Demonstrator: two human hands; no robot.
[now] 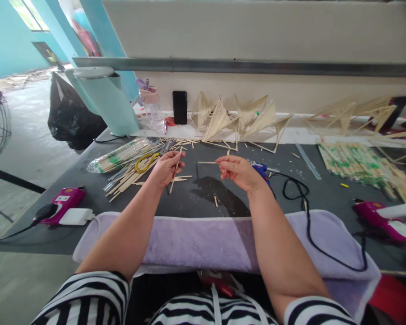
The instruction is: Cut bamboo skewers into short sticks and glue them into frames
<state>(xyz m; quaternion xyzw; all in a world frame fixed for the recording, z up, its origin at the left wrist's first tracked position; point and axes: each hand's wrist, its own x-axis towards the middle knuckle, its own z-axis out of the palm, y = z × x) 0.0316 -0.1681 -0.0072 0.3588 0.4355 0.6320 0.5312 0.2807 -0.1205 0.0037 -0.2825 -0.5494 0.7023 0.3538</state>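
Between the fingers of my left hand is a thin wooden stick, tilted over the dark table. My right hand pinches another thin stick, which points left toward my left hand without touching it. Loose sticks and yellow-handled scissors lie left of my left hand. A blue glue gun rests just right of my right hand, partly hidden by it. Beyond both hands stand stick frames with fanned slats.
A purple towel covers the front edge. Bagged sticks and a magenta power strip are left; a black cable, more bagged sticks and another power strip are right. A phone stands at the back.
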